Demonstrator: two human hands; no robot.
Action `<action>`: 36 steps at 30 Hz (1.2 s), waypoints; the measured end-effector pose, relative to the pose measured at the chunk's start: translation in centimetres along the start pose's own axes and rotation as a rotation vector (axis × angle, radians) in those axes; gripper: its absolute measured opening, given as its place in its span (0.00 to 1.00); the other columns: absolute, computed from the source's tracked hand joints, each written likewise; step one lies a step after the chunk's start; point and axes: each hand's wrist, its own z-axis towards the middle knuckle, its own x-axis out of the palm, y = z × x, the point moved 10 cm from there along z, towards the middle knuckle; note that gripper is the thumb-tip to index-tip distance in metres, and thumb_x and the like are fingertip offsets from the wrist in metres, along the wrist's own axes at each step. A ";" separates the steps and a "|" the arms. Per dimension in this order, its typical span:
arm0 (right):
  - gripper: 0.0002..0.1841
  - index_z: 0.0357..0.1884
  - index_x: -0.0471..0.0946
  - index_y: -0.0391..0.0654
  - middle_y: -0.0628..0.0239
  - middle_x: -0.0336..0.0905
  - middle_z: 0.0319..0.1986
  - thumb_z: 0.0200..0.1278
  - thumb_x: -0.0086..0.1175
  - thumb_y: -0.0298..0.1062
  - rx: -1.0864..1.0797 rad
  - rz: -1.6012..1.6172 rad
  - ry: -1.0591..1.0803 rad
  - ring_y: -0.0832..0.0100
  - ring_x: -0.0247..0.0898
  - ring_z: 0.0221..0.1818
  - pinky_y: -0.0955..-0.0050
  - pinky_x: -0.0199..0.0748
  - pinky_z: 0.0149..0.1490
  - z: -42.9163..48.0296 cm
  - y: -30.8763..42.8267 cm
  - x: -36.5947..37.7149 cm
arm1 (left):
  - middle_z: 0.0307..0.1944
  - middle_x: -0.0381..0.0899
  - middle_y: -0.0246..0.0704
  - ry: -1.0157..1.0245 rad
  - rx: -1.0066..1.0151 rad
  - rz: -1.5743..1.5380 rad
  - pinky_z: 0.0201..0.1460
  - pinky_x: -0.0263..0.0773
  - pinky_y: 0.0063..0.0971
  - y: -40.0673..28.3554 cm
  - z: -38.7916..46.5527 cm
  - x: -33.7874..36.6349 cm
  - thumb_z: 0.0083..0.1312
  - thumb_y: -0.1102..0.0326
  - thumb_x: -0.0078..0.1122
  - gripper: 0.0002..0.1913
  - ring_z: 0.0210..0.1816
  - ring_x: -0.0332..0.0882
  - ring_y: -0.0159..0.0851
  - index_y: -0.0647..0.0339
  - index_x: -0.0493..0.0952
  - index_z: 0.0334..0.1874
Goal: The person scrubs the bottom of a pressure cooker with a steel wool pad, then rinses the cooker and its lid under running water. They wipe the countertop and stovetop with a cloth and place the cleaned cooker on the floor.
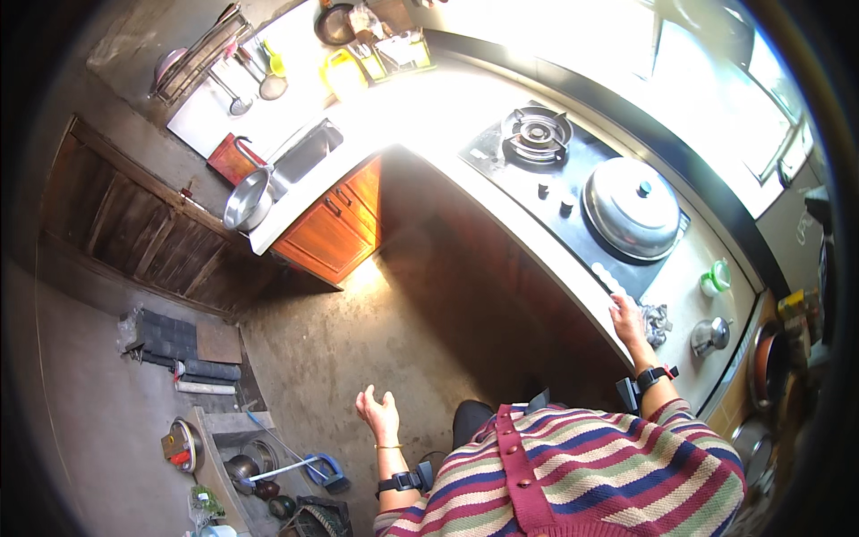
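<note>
My left hand hangs over the bare floor with its fingers curled and apart, holding nothing. On the counter, my right hand is at the front edge, by the near corner of the gas cooktop. A white, wavy-edged object lies just beyond its fingertips; whether the hand grips it I cannot tell. A crumpled grey wad sits right beside this hand. A domed metal lid with a dark knob covers the nearer burner. The farther burner is uncovered.
A green-lidded jar and a small metal pot stand on the right of the counter. Past the corner are a sink and a steel pan at the counter's end. A blue-and-white brush lies at lower left.
</note>
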 end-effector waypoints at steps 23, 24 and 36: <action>0.22 0.59 0.71 0.45 0.63 0.76 0.35 0.64 0.58 0.37 0.240 0.381 0.208 0.73 0.73 0.29 0.72 0.75 0.37 22.9 17.0 30.1 | 0.64 0.60 0.52 -0.080 0.019 -0.078 0.69 0.52 0.44 1.9 39.1 -1.6 0.55 0.67 0.65 0.26 0.66 0.56 0.54 0.61 0.71 0.58; 0.23 0.60 0.70 0.46 0.64 0.75 0.35 0.64 0.58 0.37 0.274 0.427 0.241 0.74 0.72 0.29 0.73 0.75 0.36 24.4 18.2 31.4 | 0.65 0.60 0.51 -0.081 0.035 -0.093 0.69 0.52 0.44 1.5 40.2 -1.7 0.56 0.67 0.64 0.26 0.67 0.55 0.53 0.61 0.71 0.58; 0.37 0.68 0.56 0.50 0.60 0.65 0.48 0.62 0.61 0.47 0.356 0.365 0.350 0.70 0.71 0.29 0.73 0.76 0.35 50.0 24.9 43.1 | 0.66 0.58 0.50 -0.012 -0.060 -0.211 0.64 0.59 0.37 -3.0 51.7 3.1 0.58 0.68 0.62 0.24 0.65 0.57 0.50 0.62 0.72 0.58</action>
